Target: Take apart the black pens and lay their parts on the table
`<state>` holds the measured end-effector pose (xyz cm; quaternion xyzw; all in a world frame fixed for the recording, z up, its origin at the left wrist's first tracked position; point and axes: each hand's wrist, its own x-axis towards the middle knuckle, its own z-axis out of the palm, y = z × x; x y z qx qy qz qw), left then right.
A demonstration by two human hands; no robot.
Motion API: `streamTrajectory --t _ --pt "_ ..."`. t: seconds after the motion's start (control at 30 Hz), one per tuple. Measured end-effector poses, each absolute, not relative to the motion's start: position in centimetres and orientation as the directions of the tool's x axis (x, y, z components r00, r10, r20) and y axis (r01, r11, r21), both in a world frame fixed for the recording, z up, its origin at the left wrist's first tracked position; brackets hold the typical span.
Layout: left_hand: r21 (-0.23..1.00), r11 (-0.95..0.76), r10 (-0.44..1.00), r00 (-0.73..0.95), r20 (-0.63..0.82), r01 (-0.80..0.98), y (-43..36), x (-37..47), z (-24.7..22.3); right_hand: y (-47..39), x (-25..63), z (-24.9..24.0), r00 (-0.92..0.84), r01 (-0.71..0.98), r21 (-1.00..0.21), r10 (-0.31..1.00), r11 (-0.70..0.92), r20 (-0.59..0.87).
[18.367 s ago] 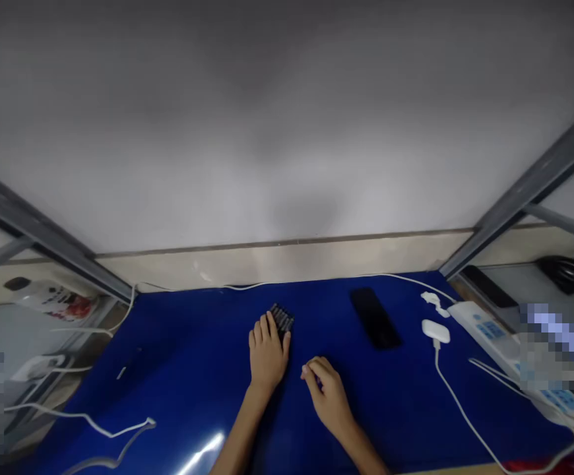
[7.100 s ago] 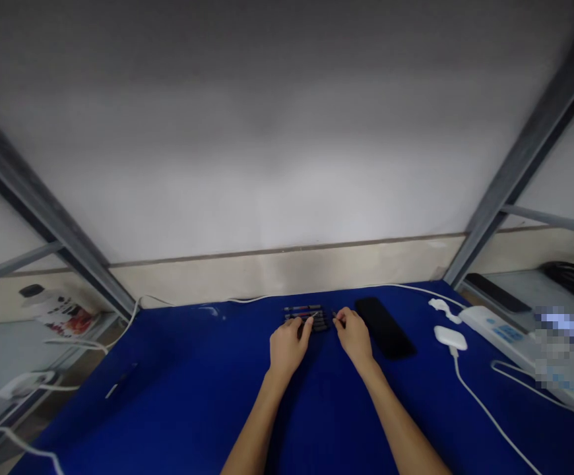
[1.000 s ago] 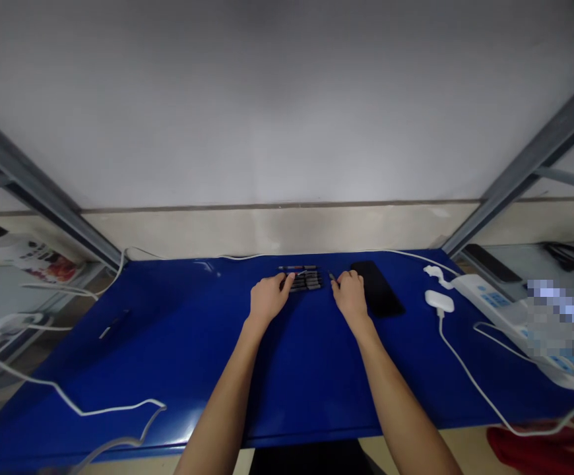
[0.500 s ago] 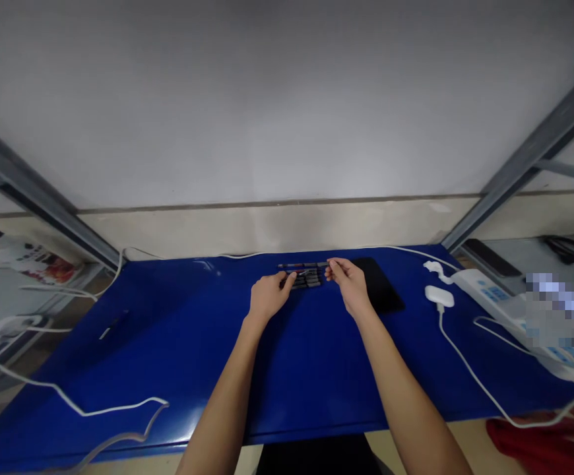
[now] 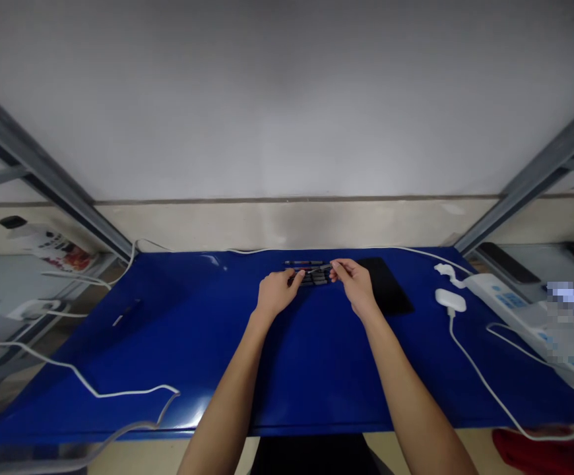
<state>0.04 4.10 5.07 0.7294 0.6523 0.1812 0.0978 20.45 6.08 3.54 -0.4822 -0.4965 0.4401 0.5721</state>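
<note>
Right grip (image 5: 356, 285) pinches dark pen (image 5: 322, 268) — long axis roughly left-to-right, slightly slanted.

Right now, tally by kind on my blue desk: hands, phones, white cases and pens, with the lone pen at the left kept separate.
Left hand and right hand: 2
Phone: 1
White case: 1
Lone pen: 1
Pens between hands: too blurred to count
Total: 5, plus those uncounted pens

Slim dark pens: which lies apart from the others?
The white-ended slim dark pen, alone far left; the other pens cluster by left hand and right hand.
</note>
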Motion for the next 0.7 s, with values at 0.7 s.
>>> streamTrajectory --t 0.7 --pt "0.441 -0.402 0.915 0.365 0.169 0.802 2.9 2.2 5.0 4.8 18.7 3.9 -0.038 0.446 -0.877 0.982 0.181 0.183"
